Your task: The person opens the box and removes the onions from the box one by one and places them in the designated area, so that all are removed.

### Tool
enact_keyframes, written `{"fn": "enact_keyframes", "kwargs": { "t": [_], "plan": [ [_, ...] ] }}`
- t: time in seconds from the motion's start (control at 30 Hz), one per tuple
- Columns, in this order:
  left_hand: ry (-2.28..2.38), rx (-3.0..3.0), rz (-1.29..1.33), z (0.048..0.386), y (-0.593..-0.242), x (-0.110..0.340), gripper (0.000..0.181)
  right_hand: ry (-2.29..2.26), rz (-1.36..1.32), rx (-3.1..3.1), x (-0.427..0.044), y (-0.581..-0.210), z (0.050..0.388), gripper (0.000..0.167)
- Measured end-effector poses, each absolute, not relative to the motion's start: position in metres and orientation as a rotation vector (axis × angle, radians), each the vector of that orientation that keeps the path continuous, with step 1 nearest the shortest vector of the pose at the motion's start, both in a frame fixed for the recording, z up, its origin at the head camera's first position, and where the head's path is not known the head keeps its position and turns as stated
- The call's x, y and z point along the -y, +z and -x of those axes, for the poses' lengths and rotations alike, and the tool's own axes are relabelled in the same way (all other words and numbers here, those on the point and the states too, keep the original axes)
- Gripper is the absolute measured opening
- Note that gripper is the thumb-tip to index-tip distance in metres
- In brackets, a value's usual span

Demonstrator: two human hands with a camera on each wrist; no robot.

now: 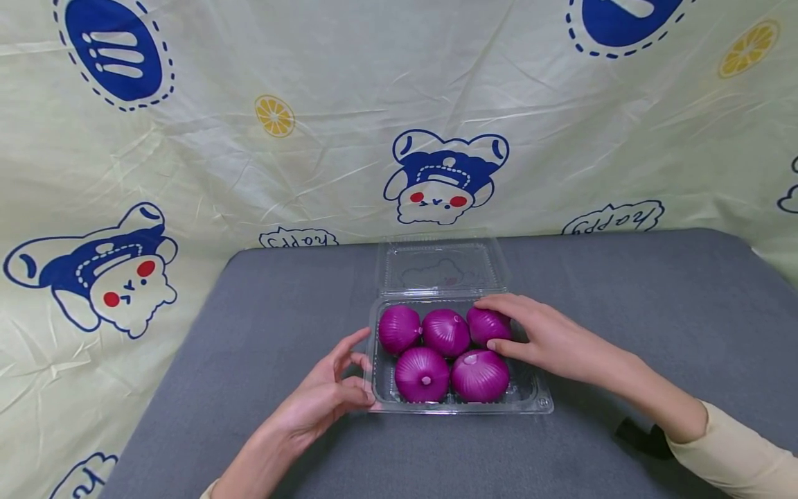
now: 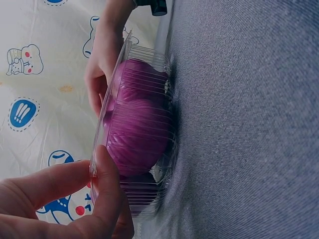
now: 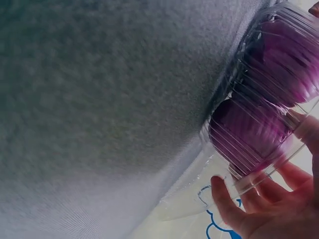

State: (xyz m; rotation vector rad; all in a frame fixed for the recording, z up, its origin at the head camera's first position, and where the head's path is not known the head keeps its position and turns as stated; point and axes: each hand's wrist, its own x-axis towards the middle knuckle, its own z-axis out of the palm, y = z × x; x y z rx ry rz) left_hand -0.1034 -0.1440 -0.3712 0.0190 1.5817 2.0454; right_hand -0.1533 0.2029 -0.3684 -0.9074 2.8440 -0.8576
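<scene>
Several purple onions sit in a clear plastic clamshell container (image 1: 458, 407), three along the back and two in front. Its lid (image 1: 442, 263) lies folded back behind it. At the container's left rim, my left hand (image 1: 324, 395) holds the edge between thumb and fingers, as the left wrist view shows closely. My right hand (image 1: 548, 336) reaches over the right side and grips the back right onion (image 1: 489, 324), thumb in front and fingers behind. Through the ribbed wall in the right wrist view, an onion (image 3: 244, 129) shows beside the right fingers.
A grey cloth-covered table (image 1: 280, 312) bears the container. Behind it hangs a pale printed curtain (image 1: 337, 173) with cartoon and fruit patterns. A black strap (image 1: 645, 438) is around the right forearm by the cream sleeve.
</scene>
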Motion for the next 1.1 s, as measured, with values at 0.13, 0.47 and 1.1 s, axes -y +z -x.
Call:
{"fn": "enact_keyframes", "kwargs": {
  "t": [0.13,0.47,1.1],
  "plan": [
    [2.048,-1.578,-0.017,0.103,-0.371,0.144,0.090,-0.825,0.891,-2.857,-0.201,-0.366,0.154,0.059],
    [2.039,-1.582,-0.002,0.104,-0.371,0.143,0.088,-0.786,0.906,-2.896,-0.202,-0.360,0.153,0.061],
    [2.041,-1.582,-0.027,0.104,-0.372,0.144,0.089,-1.022,0.905,-2.944,-0.204,-0.343,0.145,0.060]
  ]
}}
